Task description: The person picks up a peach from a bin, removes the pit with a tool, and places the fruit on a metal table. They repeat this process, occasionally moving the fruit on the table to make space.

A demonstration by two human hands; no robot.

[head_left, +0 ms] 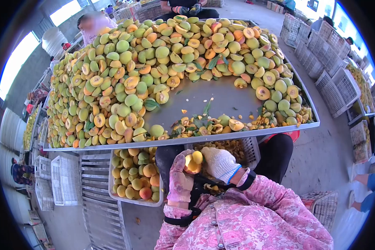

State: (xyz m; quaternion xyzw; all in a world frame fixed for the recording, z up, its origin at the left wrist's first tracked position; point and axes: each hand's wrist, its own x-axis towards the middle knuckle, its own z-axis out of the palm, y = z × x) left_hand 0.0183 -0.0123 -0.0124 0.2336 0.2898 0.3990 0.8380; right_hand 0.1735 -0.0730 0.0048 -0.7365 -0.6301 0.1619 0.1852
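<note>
In the head view, my left hand (181,173), in a stained pinkish glove, is closed around a cut yellow peach (191,165), with orange flesh facing up. My right hand (220,163), in a white knitted glove with a blue edge, is curled right beside that fruit; whatever its fingers grip is hidden. Beyond both hands, halved green-yellow peaches (125,79) are heaped on a metal table (187,102). Scraps, leaves and a few halves (236,125) lie along the table's near edge.
A white crate (159,200) of peaches stands below the table on the left, by a slatted metal rack (102,200). Another crate (251,151) with peelings sits between my knees. A gloved co-worker (187,10) sits across the table. Stacked crates (327,52) line the right.
</note>
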